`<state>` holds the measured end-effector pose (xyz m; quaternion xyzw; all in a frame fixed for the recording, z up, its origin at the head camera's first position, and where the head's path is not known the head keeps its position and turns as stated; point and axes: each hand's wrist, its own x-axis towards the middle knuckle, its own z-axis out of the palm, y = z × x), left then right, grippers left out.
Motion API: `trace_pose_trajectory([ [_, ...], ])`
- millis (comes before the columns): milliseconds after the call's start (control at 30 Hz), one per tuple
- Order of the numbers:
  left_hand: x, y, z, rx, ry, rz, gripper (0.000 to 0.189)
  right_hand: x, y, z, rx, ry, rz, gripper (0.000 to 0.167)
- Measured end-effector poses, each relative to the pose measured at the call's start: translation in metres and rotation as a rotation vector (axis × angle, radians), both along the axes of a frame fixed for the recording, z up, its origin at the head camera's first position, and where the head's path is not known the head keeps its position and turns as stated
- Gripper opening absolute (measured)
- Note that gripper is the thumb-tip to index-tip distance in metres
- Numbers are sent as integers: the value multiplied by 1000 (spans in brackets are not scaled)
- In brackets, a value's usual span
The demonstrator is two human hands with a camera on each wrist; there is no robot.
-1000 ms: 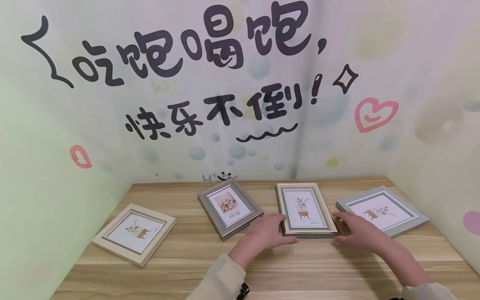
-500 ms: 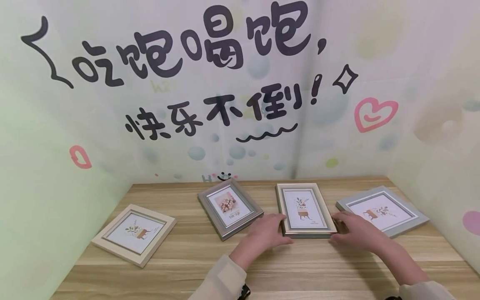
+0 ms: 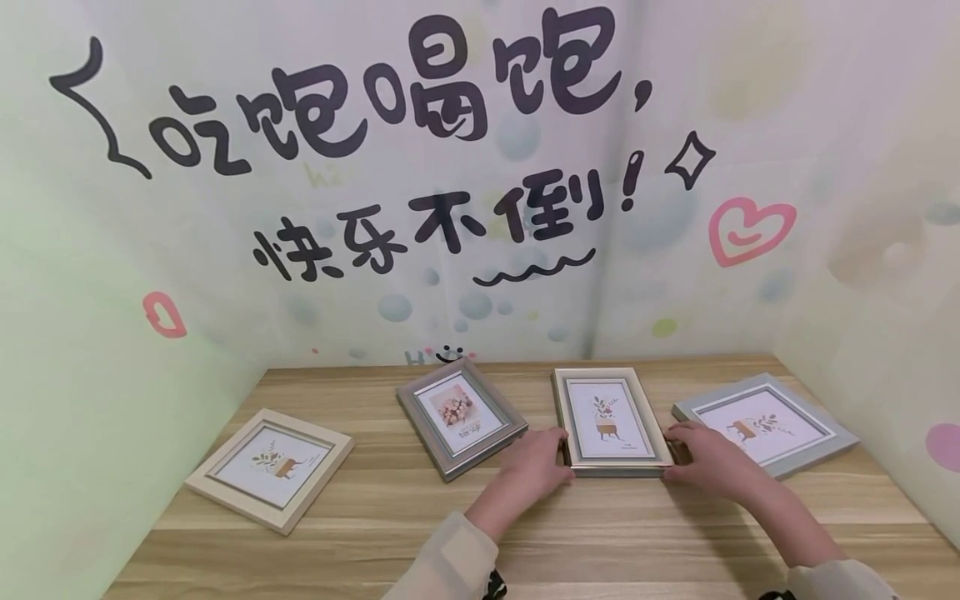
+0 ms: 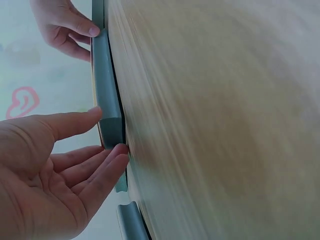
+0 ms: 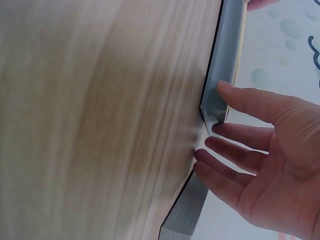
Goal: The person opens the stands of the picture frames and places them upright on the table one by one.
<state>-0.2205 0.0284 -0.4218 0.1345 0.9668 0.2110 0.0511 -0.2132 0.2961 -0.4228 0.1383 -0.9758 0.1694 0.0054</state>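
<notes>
A picture frame point(image 3: 609, 417) with a champagne-gold border and a potted-plant print lies face up at centre right in the head view. My left hand point(image 3: 528, 467) grips its near left corner, thumb at the front edge and fingers along the side. At the near right corner, my right hand point(image 3: 708, 458) holds it in the same way. In the left wrist view, the left thumb point(image 4: 82, 122) meets the frame's grey-green front rim point(image 4: 107, 85). The right wrist view shows the right thumb point(image 5: 240, 95) on that rim, with fingertips around the corner by the tabletop.
A brown-grey frame point(image 3: 461, 417) with a flower picture lies left of the left hand. Beyond the right hand is a grey-blue frame point(image 3: 768, 425), partly hidden by it. A cream frame point(image 3: 270, 468) lies far left on the wooden table point(image 3: 360, 558). Printed curtains enclose the back and sides.
My left thumb has drawn in to the frame's near left corner. The right hand has stayed almost still, its thumb at the near right corner. The frames have not visibly moved.
</notes>
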Motion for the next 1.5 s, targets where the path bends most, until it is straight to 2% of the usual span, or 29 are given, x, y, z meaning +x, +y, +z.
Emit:
trace_pose_trajectory([
  [167,0,1,0,69,-25,15,36,-1,-1,-1,-8,12,9,58],
  [367,-2,3,0,114,2,-7,29,-1,-1,-1,-43,8,1,57],
  [600,-1,2,-2,198,-26,18,41,0,0,-6,-77,36,5,53],
  [767,0,-1,-2,210,-5,43,42,0,0,-9,-124,45,6,47],
  [900,0,-2,-4,261,4,46,42,0,1,-7,-202,-4,1,42],
  [1000,-1,-3,-6,353,-17,51,41,0,1,-5,-264,-55,1,42],
  [1167,-3,-5,-9,534,-51,63,37,2,2,-2,-347,-142,-40,55],
  [1267,-2,-7,-9,604,-64,68,35,3,2,-2,-385,-170,-53,54],
  [1500,-1,-9,-13,625,-46,97,33,4,3,0,-558,-274,-95,49],
])
